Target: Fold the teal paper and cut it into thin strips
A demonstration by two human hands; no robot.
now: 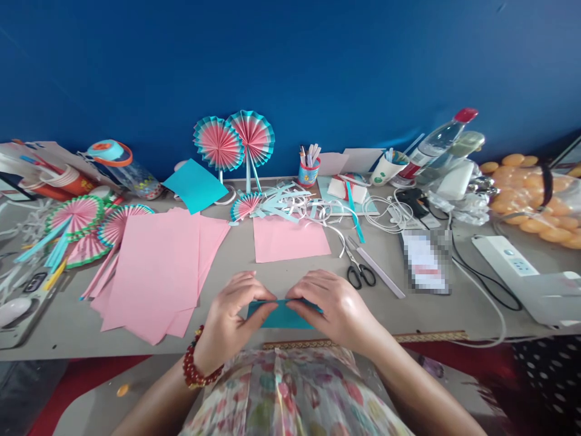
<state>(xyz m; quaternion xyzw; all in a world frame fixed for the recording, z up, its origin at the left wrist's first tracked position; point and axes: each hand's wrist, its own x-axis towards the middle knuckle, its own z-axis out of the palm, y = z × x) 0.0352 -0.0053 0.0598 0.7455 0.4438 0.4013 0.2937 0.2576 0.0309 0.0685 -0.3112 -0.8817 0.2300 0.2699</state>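
A sheet of teal paper point(288, 316) lies at the table's front edge, between my two hands. My left hand point(240, 306) pinches its upper edge between thumb and fingers. Close beside it, my right hand point(324, 303) pinches the same edge in the same way. Beyond the hands is a pink sheet point(290, 241), partly under a heap of white and pale blue paper strips point(284, 203). Scissors point(360, 269) with black handles lie to the right of my right hand. To the left spreads a stack of pink paper point(154, 272).
Pleated paper fans point(251, 139) lean on the blue wall, near a turquoise sheet point(196, 186). More fans point(75, 218) lie at left. A pale stick point(381, 270), a phone point(425, 260), a power strip point(508, 257), bottles point(436, 145) and bagged orange balloons point(535, 194) occupy the right.
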